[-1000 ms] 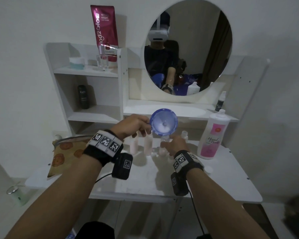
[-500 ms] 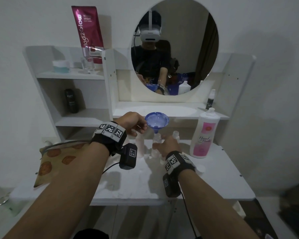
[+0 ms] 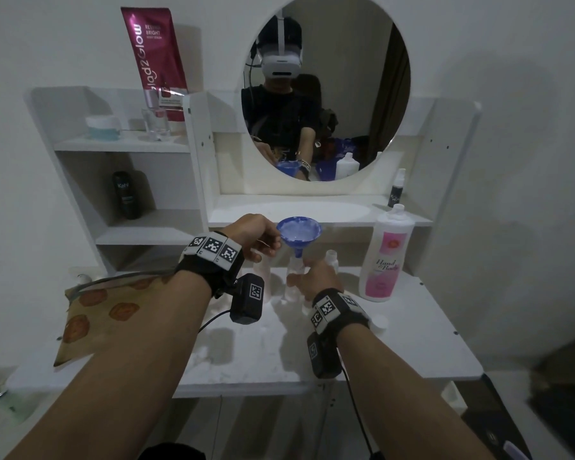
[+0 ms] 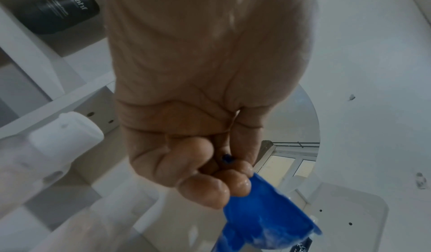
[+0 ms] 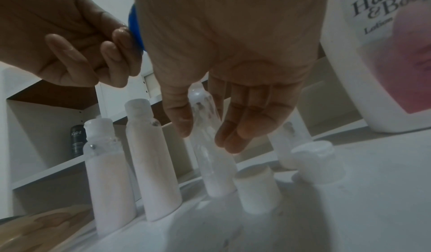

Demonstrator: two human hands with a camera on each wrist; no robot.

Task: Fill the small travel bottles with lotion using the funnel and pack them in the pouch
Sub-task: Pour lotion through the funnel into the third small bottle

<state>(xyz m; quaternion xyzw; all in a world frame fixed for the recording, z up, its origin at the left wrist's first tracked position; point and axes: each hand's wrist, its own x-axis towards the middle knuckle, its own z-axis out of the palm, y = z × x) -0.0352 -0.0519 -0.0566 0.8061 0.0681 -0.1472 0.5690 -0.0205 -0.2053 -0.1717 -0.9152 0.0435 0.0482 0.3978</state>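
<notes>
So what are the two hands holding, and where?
Left hand pinches the blue funnel at its rim tab. Right hand holds the small clear bottle around its upper body.

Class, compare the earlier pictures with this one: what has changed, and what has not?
The left hand turned the blue funnel from tilted to upright and lowered its spout into the clear bottle. The right hand keeps its grip on that bottle. The lotion bottle has not moved.
</notes>
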